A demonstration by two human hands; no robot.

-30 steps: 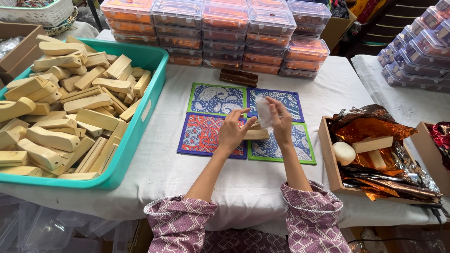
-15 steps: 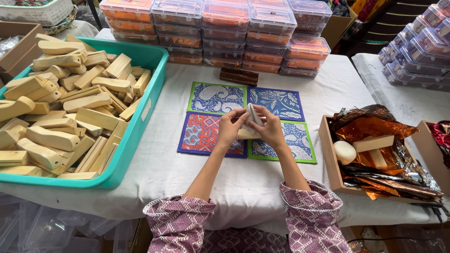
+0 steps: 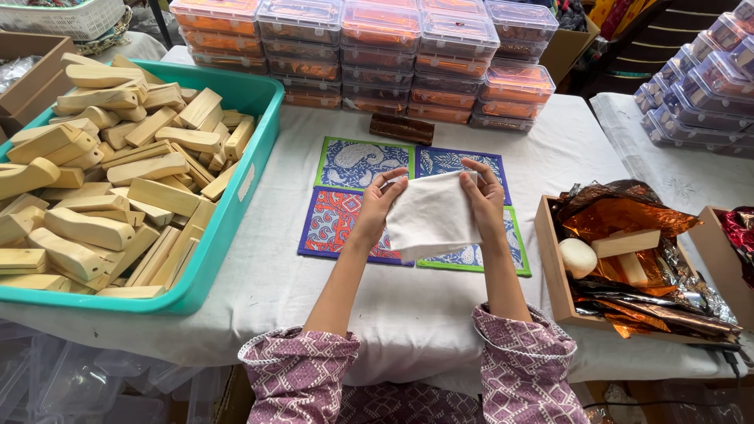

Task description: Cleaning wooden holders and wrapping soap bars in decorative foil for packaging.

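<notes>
Both my hands hold up a small white cloth [image 3: 432, 216] by its top corners, spread flat above the table. My left hand [image 3: 382, 196] pinches the left corner and my right hand [image 3: 483, 192] the right corner. Under the cloth lie several patterned mats [image 3: 345, 165] in blue, red and green on the white tablecloth, partly hidden by the cloth.
A teal tray [image 3: 236, 212] full of wooden blocks stands at the left. Stacks of clear lidded boxes [image 3: 369, 47] line the back. A wooden box [image 3: 554, 275] with orange foil, a white oval piece and wooden blocks sits at the right. A dark bar [image 3: 402, 128] lies behind the mats.
A second ago my hands held a small folded white piece near the mats. It is now unfolded into a flat cloth held up between both hands.
</notes>
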